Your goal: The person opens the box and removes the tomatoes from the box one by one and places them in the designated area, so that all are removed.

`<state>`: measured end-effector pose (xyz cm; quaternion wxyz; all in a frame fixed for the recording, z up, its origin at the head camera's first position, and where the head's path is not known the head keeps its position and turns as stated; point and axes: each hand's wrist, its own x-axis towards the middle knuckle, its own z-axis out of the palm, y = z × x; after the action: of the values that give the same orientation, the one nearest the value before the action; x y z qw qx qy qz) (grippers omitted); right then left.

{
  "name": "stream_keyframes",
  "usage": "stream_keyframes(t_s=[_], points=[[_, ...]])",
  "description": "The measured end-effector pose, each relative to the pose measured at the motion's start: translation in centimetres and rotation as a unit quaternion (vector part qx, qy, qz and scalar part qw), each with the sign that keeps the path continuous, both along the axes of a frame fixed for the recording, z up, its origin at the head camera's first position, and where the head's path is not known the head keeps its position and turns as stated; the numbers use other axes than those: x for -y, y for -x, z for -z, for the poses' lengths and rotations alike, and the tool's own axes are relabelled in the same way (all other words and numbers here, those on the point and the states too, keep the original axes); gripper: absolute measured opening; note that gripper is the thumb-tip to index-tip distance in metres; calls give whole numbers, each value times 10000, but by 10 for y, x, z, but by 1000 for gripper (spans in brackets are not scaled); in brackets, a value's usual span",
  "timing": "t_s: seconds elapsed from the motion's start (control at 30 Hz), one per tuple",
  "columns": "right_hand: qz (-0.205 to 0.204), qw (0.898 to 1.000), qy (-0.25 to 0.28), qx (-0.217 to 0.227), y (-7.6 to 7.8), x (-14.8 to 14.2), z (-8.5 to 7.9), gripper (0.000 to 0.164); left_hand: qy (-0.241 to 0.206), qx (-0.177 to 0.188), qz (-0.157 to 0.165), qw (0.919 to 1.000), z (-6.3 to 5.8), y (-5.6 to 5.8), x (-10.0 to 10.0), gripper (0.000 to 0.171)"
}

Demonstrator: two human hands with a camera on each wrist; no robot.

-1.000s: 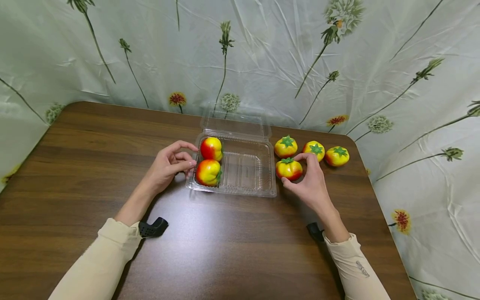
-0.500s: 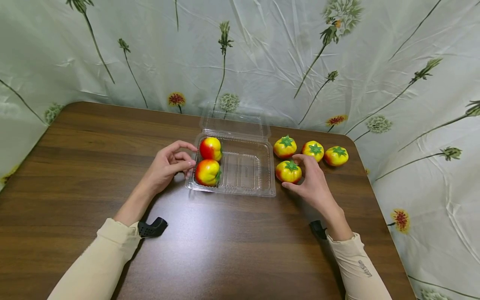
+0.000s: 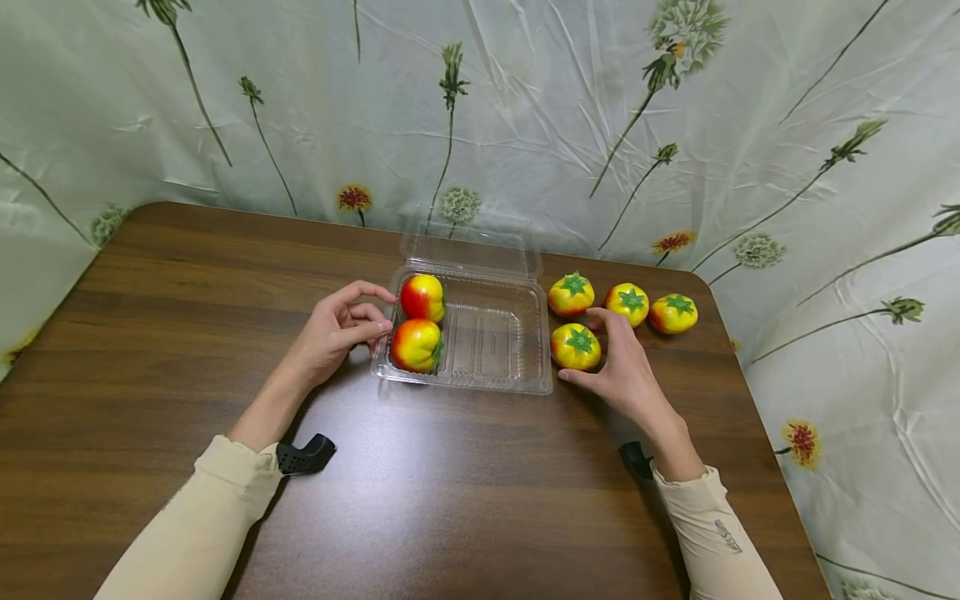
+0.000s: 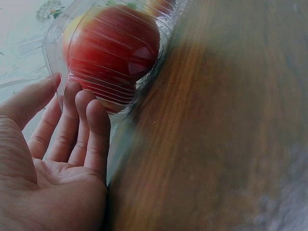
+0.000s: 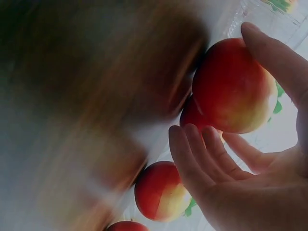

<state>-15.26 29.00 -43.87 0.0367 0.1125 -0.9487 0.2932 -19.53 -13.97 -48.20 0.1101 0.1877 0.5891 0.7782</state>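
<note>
The artificial persimmon (image 3: 573,356) sits upright on the desk (image 3: 435,508), just beside the clear clamshell box (image 3: 465,385), at its 3 o'clock. The right hand (image 3: 626,360) grasps it, thumb and fingers curved round its sides; the left hand (image 3: 327,330) pinches the box's rim at 9 o'clock. The fruit is probably light, firm and slick, best held across its widest girth, clear of the green calyx (image 3: 581,339). How firmly either hand presses cannot be told. The left wrist view shows the nearer packed persimmon (image 4: 113,45) only through ribbed plastic; the right one crops another persimmon (image 5: 127,226) near 6 o'clock.
</note>
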Motion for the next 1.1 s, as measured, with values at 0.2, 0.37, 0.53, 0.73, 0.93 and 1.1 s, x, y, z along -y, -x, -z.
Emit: stream_keyframes(t_s=[0.2,0.37,0.53,0.73,0.93,1.1], points=[[75,9999,9,101,-1,0,-1,89,-3,12,-9,10000,0,1,-1,31],[32,9998,126,175,-1,-1,-1,87,-49,19,-19,10000,0,1,-1,32],[-21,9995,83,300,0,-2,-5,90,-57,9,-21,10000,-1,1,-1,32],[-115,9994,90,305,-3,-4,-15,92,-20,9,-39,10000,-1,0,0,32],[-256,9992,270,-128,-4,-4,-22,84,-45,2,-22,10000,0,0,0,31],[-262,9981,379,-402,-5,1,-24,79,-63,-13,16,10000,0,0,1,31]])
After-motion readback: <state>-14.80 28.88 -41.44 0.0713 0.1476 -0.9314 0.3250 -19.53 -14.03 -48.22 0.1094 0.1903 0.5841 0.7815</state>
